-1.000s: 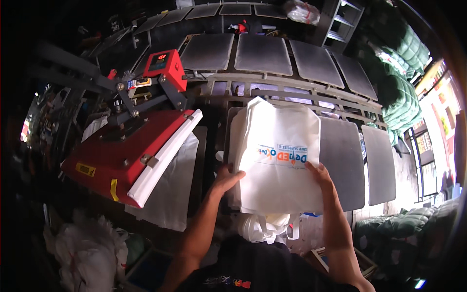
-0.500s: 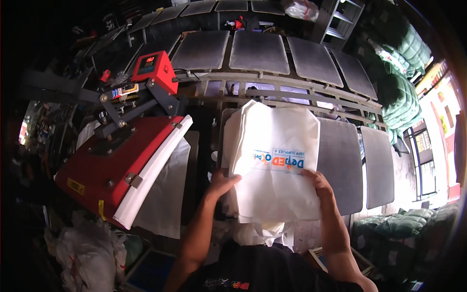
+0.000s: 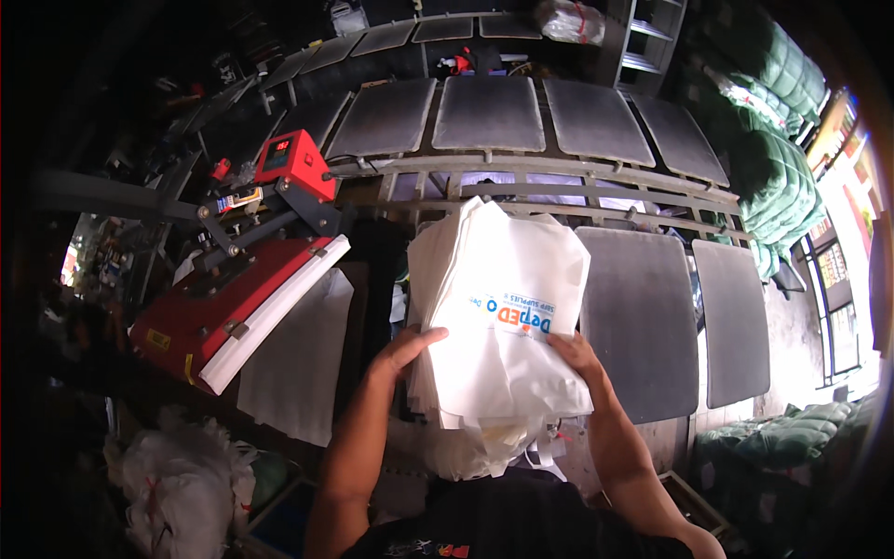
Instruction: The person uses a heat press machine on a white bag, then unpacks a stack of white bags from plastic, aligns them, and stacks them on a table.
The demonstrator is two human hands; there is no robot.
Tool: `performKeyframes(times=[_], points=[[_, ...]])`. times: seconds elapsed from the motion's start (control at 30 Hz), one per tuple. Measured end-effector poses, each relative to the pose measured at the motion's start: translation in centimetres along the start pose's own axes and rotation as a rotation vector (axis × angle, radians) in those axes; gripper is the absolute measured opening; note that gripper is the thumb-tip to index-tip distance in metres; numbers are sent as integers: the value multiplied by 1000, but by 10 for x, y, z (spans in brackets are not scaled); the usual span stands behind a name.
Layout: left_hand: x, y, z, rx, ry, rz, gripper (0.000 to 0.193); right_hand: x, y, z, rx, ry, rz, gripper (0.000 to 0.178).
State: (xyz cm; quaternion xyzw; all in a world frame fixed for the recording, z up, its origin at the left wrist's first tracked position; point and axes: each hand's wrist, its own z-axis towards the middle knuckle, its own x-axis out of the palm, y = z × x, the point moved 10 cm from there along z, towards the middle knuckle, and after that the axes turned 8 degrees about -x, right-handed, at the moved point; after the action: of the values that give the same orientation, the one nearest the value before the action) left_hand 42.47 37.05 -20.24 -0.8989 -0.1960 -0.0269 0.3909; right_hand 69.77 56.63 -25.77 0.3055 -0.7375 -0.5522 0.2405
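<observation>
A thick stack of flat white fabric bags [image 3: 503, 382], printed in blue and orange on the top one, is held upright-tilted before me. My left hand [image 3: 411, 348] grips its left edge, the thumb over the front. At the right edge, my right hand [image 3: 575, 354] clasps the stack, thumb on the face near the print. The fingers behind the stack are hidden. Left of my left arm stands a red heat press [image 3: 244, 312], its upper plate wrapped in white cloth, with a pale sheet [image 3: 296, 359] lying beneath.
Grey flat boards [image 3: 636, 321] line the metal frame right of the stack, and more boards [image 3: 488, 112] stand beyond it. Bundles in green wrapping [image 3: 778, 186] pile up at the right. White plastic bags [image 3: 177, 484] bulge at the lower left. A ladder [image 3: 649, 37] stands far back.
Both hands and the stack have shifted slightly left in the picture, and the stack tilts a little more. The view itself has moved somewhat. The grip stays the same.
</observation>
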Motion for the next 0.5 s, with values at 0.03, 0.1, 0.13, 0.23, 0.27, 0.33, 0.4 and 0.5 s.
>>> performKeyframes(times=[0.03, 0.1, 0.13, 0.23, 0.27, 0.33, 0.4, 0.5], points=[[1, 0, 1, 13, 4, 1, 79, 3, 2, -8, 83, 25, 148, 37], [1, -2, 2, 39, 8, 2, 78, 9, -4, -17, 196, 63, 261, 38], [8, -17, 0, 108, 10, 67, 77, 7, 11, -16, 48, 66, 264, 37], [38, -40, -22, 282, 6, 232, 74, 17, 61, -34, -188, 72, 250, 37], [41, -41, -24, 294, -19, 249, 74, 22, 82, -45, -151, 66, 236, 38], [48, -49, -28, 319, -59, 293, 74, 24, 59, -45, 120, 107, 462, 38], [54, -63, -40, 361, -100, 347, 65, 26, 70, -53, 105, 70, 543, 42], [90, -92, -68, 455, -24, 289, 60, 31, 93, -73, 62, 17, 676, 48]])
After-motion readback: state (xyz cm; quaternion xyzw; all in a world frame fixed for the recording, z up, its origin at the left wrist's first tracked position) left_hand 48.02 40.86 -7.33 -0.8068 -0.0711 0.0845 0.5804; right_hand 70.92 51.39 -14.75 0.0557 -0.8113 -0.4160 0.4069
